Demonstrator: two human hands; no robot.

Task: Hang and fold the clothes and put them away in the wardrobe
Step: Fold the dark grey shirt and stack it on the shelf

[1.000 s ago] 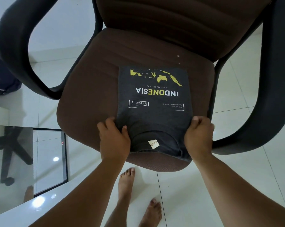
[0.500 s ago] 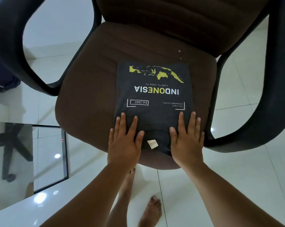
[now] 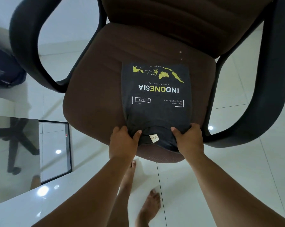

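A folded dark grey T-shirt (image 3: 156, 102) with a yellow map and "INDONESIA" print lies on the brown seat of an office chair (image 3: 92, 99). Its collar, with a small white label, points towards me at the seat's front edge. My left hand (image 3: 122, 143) grips the shirt's near left corner, thumb on top and fingers underneath. My right hand (image 3: 188, 140) grips the near right corner the same way. The near end of the shirt is bunched between my hands.
The chair's black armrests (image 3: 28, 38) curve out on both sides. A glass-topped table (image 3: 23, 145) stands at the lower left, with a dark bag (image 3: 4, 69) on the floor behind it. My bare feet stand on white floor tiles (image 3: 228, 169) below the seat.
Half a second ago both hands lay flat on the shirt's near end. Now both have curled round its near corners and pinched the fabric together.
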